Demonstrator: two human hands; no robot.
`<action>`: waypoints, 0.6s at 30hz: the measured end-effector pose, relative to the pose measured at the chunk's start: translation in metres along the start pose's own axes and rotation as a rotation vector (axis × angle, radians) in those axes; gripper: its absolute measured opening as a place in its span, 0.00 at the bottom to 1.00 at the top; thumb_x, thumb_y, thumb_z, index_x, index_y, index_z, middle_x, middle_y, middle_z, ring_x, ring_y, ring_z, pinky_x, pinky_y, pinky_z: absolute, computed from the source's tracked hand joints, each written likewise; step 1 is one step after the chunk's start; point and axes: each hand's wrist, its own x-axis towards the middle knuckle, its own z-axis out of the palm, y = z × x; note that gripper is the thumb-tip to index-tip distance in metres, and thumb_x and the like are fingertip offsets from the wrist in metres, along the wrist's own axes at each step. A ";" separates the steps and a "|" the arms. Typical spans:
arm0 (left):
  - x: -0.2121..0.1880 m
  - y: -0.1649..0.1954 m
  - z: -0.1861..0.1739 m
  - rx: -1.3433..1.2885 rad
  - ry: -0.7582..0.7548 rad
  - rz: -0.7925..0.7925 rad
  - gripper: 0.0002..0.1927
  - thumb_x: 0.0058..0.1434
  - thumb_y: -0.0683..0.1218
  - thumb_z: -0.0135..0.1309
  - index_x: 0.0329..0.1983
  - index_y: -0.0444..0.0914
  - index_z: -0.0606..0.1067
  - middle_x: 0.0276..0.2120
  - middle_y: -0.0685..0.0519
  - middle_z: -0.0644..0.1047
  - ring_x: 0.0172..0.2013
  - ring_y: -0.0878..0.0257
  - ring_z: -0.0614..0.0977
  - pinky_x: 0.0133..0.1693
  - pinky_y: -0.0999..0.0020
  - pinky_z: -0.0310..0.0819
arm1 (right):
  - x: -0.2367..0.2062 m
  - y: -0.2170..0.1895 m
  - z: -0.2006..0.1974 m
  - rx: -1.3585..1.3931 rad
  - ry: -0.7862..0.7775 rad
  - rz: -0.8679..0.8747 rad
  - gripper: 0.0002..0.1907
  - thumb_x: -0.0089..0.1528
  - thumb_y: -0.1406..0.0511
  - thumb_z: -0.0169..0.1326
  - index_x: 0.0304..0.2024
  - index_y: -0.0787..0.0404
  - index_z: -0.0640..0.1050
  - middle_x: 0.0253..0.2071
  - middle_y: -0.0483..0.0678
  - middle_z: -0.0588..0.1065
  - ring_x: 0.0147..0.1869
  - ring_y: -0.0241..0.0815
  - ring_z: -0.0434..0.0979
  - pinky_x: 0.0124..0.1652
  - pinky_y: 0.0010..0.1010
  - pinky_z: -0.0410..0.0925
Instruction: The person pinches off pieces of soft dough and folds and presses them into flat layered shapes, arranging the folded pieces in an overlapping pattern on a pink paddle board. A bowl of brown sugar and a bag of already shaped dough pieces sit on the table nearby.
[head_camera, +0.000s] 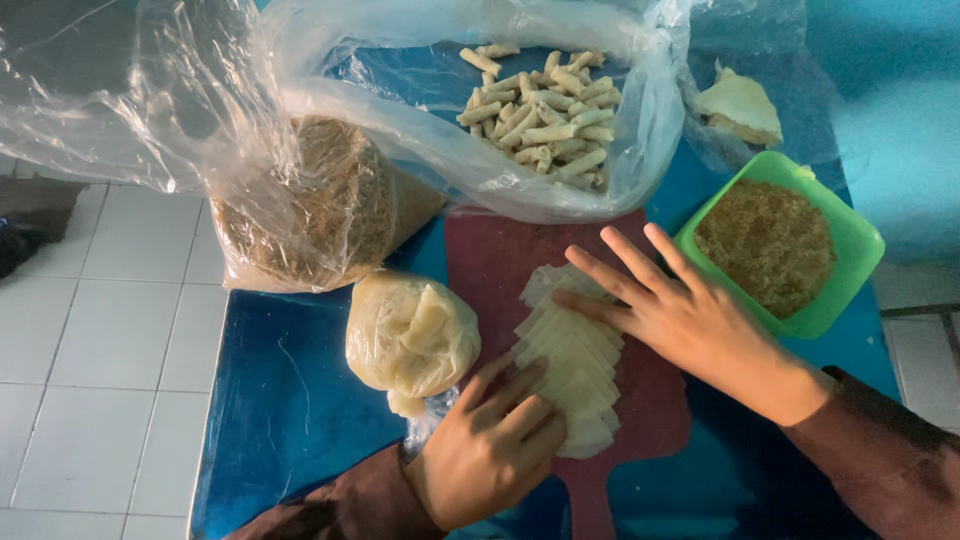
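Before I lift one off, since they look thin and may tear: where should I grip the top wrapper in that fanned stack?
Probably the free far corner of the top wrapper, coming from the far side. The wrappers overlap like shingles, so only that end lies uncovered. The left hand presses the near end; the right hand touches the far end.

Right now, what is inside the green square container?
The green container holds a brownish crumbly filling, nearly up to its rim. What lies beneath that filling is covered and cannot be seen.

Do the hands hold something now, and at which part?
Nothing is gripped. Both hands lie flat on the row of pale wrapper sheets: the left hand on its near end, the right hand with a fingertip on its far part.
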 end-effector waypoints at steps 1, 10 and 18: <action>0.000 0.000 0.000 0.000 0.000 -0.001 0.16 0.54 0.45 0.62 0.45 0.37 0.76 0.42 0.51 0.74 0.62 0.48 0.77 0.65 0.46 0.65 | 0.001 0.001 0.000 -0.047 -0.006 -0.005 0.50 0.56 0.72 0.48 0.77 0.27 0.53 0.80 0.40 0.44 0.80 0.52 0.44 0.72 0.51 0.45; -0.001 0.000 0.000 0.006 -0.009 0.004 0.16 0.54 0.46 0.62 0.45 0.37 0.76 0.43 0.50 0.73 0.62 0.48 0.77 0.65 0.47 0.64 | 0.007 0.012 -0.003 -0.147 0.061 0.001 0.45 0.56 0.75 0.50 0.76 0.43 0.61 0.80 0.42 0.45 0.80 0.52 0.43 0.72 0.53 0.46; 0.003 0.000 0.002 -0.012 0.042 -0.044 0.19 0.56 0.45 0.61 0.50 0.34 0.75 0.51 0.47 0.74 0.59 0.50 0.78 0.63 0.52 0.70 | 0.007 0.013 -0.012 1.143 0.197 0.298 0.40 0.52 0.85 0.43 0.64 0.54 0.75 0.80 0.54 0.49 0.83 0.62 0.46 0.68 0.49 0.58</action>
